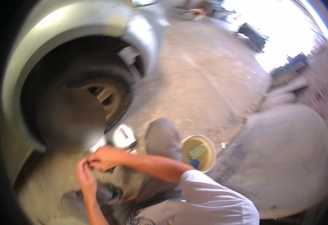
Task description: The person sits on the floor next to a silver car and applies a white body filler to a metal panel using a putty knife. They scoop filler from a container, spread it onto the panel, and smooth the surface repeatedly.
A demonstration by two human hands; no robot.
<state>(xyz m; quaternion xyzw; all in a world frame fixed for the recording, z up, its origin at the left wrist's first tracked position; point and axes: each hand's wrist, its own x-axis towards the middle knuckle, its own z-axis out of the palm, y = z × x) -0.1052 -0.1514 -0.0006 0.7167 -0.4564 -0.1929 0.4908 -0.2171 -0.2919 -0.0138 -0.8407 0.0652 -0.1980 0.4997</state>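
My right hand [103, 159] reaches left from my forearm and its closed fingertips meet those of my left hand [86, 176], whose fingers are raised and pressed together; what lies between them is too small to make out. Just beyond them are a white-topped can [123, 135] and another pale item [98, 143], partly behind my hand. A silver car's fender [137, 26] arches over a tyre [119, 78] with a tan rim [107, 98]; a round blurred patch hides much of the wheel.
A bucket [209, 148] with yellowish liquid and green and blue pieces stands beside my leg [156, 135]. A large grey panel [276, 157] lies at right on the concrete floor [197, 86]. Dark objects [252, 36] and clutter [287, 69] sit near the bright opening at upper right.
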